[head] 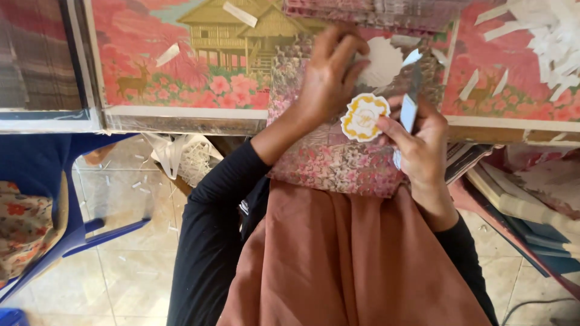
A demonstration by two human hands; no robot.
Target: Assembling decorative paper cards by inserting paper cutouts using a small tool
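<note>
Table (181, 115) with scenic cloth runs above my landmark, the floral sheet (338, 163) lying half off its edge. Left hand (329, 75) presses the sheet's top, fingers spread, clasping nothing. Right hand (417, 142) pinches the yellow-rimmed sticker (364, 118) over the sheet's right part. I judge placing underway; next calls for careful alignment, then pressing flat.

Soft daylight, mild blur, faint shadows

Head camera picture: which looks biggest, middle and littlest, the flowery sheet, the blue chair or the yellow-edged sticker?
1. Flowery sheet, on the lap.
2. Blue chair, partly cut off, so these two are unsure.
3. Yellow-edged sticker, clearly smallest, between the left hand and right hand.
</note>
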